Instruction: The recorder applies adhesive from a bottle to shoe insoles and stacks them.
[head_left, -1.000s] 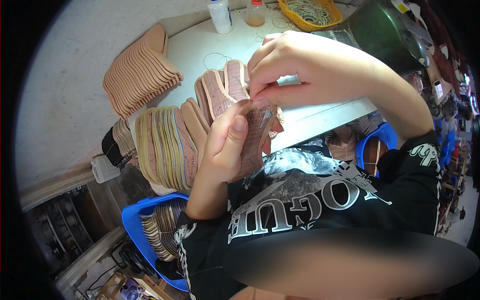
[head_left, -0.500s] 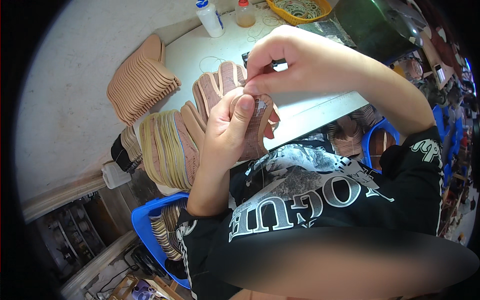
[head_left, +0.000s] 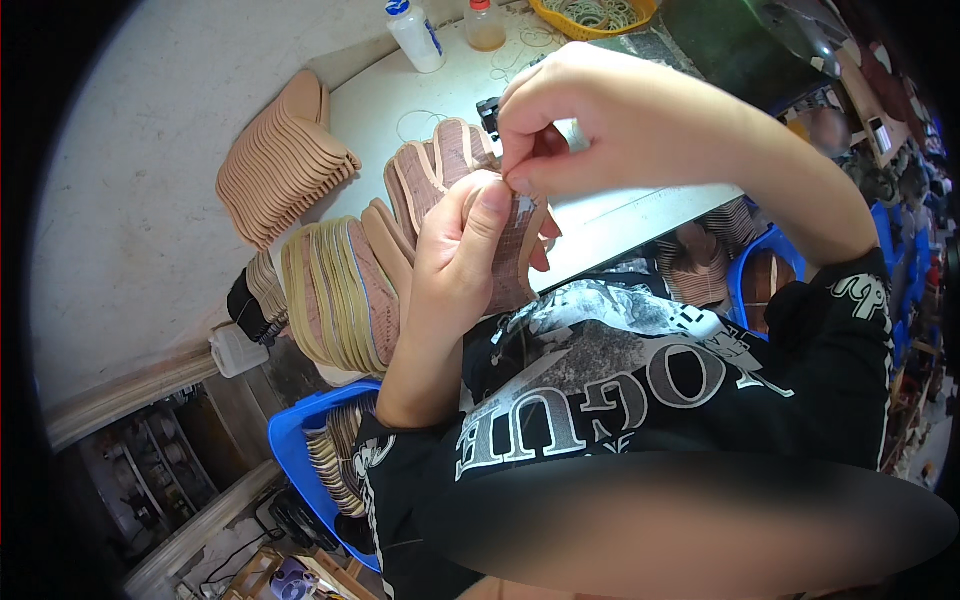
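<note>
My left hand [head_left: 462, 235] is wrapped round a brown insole [head_left: 516, 262] with a pale tan edging, thumb on top and fingertips showing behind its right side. At the upper end of that insole, my right hand [head_left: 570, 130] pinches the edge between thumb and forefinger, right beside my left thumb. What exactly lies between those fingertips is too small to make out. Just beyond my left hand, several similar edged insoles [head_left: 455, 148] lie on the white table [head_left: 610, 235].
Left of my hands stand a stack of tan insoles [head_left: 285, 165] and a yellow-edged stack [head_left: 325, 295]. A white bottle [head_left: 416, 42], a red-capped bottle [head_left: 484, 30] and a yellow basket [head_left: 590, 32] are at the back. Blue crates [head_left: 285, 440] flank me below the table.
My right hand has shifted slightly right along the insole's upper edge, still pinching. My left hand keeps its hold, almost unmoved.
</note>
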